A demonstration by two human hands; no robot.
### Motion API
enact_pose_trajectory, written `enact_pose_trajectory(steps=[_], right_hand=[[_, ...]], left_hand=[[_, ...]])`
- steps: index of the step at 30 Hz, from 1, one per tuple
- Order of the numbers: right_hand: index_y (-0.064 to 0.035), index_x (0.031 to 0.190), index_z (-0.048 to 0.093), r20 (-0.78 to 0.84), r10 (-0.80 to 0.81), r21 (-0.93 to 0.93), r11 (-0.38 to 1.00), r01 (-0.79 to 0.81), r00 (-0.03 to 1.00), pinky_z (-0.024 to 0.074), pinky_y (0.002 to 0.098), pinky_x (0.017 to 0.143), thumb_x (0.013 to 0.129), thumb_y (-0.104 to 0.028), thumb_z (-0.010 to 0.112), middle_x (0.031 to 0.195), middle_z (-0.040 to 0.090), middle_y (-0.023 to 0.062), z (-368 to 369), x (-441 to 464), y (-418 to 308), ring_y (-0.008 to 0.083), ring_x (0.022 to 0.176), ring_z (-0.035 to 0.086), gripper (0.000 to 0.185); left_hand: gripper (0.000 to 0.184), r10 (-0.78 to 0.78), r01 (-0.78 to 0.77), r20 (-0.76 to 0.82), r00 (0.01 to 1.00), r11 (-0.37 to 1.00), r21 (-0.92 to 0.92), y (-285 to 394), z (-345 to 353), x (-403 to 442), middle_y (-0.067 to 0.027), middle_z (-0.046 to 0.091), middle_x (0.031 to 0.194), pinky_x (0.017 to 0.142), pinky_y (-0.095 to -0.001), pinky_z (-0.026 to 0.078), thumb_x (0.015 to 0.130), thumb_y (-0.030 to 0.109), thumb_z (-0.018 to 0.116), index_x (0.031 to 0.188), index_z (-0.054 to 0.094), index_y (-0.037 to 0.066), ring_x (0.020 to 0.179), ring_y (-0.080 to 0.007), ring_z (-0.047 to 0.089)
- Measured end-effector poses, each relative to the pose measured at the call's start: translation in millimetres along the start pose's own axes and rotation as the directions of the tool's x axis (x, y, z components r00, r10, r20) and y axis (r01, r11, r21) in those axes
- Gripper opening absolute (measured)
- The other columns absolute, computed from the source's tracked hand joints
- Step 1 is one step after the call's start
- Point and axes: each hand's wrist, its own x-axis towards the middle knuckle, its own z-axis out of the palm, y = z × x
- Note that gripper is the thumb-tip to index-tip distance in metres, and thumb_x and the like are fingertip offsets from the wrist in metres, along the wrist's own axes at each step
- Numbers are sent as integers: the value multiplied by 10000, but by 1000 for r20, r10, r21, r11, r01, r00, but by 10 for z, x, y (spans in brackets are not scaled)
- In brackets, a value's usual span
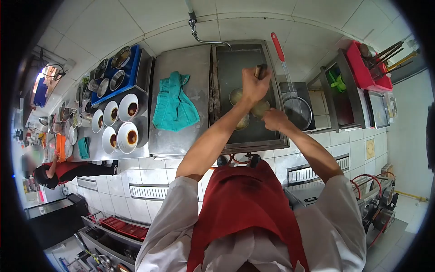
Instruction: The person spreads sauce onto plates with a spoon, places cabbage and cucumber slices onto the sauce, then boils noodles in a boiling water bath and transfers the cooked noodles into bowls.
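Note:
My left hand (256, 85) is closed round the dark handle (260, 70) of a noodle strainer, over the steel water tank (222, 59). Below that hand, the strainer's round basket (260, 109) holds something pale, apparently noodles. My right hand (274, 120) is beside the basket's right edge with its fingers bent together; whatever they grip is too small to make out. Two more round baskets, an upper one (235, 96) and a lower one (242, 122), sit in the cloudy water, partly hidden by my left forearm.
A curved tap (213, 42) reaches over the tank. Right of it, a red-handled strainer (278, 47) rests in a pot (298, 112). Leftward are a teal cloth (174, 104), several white bowls (128, 137) with dark sauce, and a blue tray (132, 68). A person (59, 173) works far left.

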Motion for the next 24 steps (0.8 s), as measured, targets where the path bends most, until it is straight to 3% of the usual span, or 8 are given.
enact_pose_trajectory(steps=[2,4,7,11,14,18,20,24], right_hand=[[-63,937,688,63,-34,108,994,27,997,523,429,804,751,-190,591,976,678,156,-411,-94,-15,317,967,644,245],[-55,954,677,-49,196,90,978,-191,979,520,436,806,740,-166,583,991,673,161,-472,-140,-24,317,969,643,258],[-55,969,665,72,-4,112,994,-5,997,521,439,802,738,-157,585,1012,666,168,-417,-18,150,317,973,641,265],[-54,989,656,21,-50,-11,999,50,999,524,428,806,748,-158,590,1030,661,168,-36,128,189,318,974,640,271],[-59,860,695,-95,103,175,981,-85,990,519,438,805,736,-174,614,942,676,173,-659,-106,163,314,936,645,187],[-75,856,697,-21,-61,23,998,61,998,516,442,813,741,-178,605,938,679,173,-222,110,260,313,935,649,179],[-63,857,694,-218,110,155,985,-76,970,514,441,815,740,-175,590,931,678,194,-494,-25,247,322,923,654,193],[-58,850,696,40,-80,92,993,76,996,518,436,796,746,-179,574,912,673,205,-333,143,343,341,913,651,201]], left_hand=[[386,13,-13,2,1000,1000,20,-37,10,3,54,281,515,429,-292,196,820,42,603,538,339,37,530,-45,250],[381,12,-12,2,1000,999,43,-38,34,-24,58,276,519,433,-289,190,817,33,599,541,337,38,531,-45,245],[373,-12,12,-7,1000,998,62,-32,110,16,5,265,477,410,-310,216,768,49,604,509,340,6,499,-53,267],[378,15,-15,8,1000,997,76,-6,117,-64,60,270,524,436,-282,179,807,8,594,538,330,47,530,-41,241],[378,19,-18,-14,1000,996,89,-29,157,33,61,272,519,434,-276,179,801,-2,596,536,333,53,523,-37,247],[375,-9,12,-30,1000,992,127,-104,161,25,63,303,499,417,-265,200,797,-4,601,530,346,58,487,-33,273],[375,-34,37,-35,999,994,101,-121,166,57,59,322,491,409,-261,213,798,-1,605,526,355,59,471,-33,288],[367,-43,44,-19,999,998,53,-138,118,48,43,369,471,396,-250,243,804,9,610,521,383,66,434,-39,328]])
